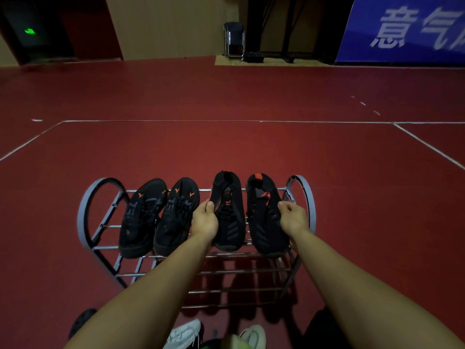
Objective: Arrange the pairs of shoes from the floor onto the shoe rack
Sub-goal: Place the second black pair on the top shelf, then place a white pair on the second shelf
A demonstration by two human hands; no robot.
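Four black shoes lie side by side on the top shelf of the shoe rack (83, 217), toes toward the near edge. The two on the left, a pair with orange marks (161, 217), rest there untouched. The left hand (204, 220) has its fingers curled round the side of the third shoe (227, 212), thumb on top, and the right hand (293, 217) pinches the right side of the fourth shoe (265, 215) in the same way. The shelf is only thin bars with gaps between, and both held shoes have their toes right at the front bar, so letting go too soon could tip a toe forward and drop the shoe to the lower shelf or the floor. The left hand sits just beside the second shoe and could nudge it askew. More shoes (185, 335) wait on the floor near the feet, so the task looks unfinished.
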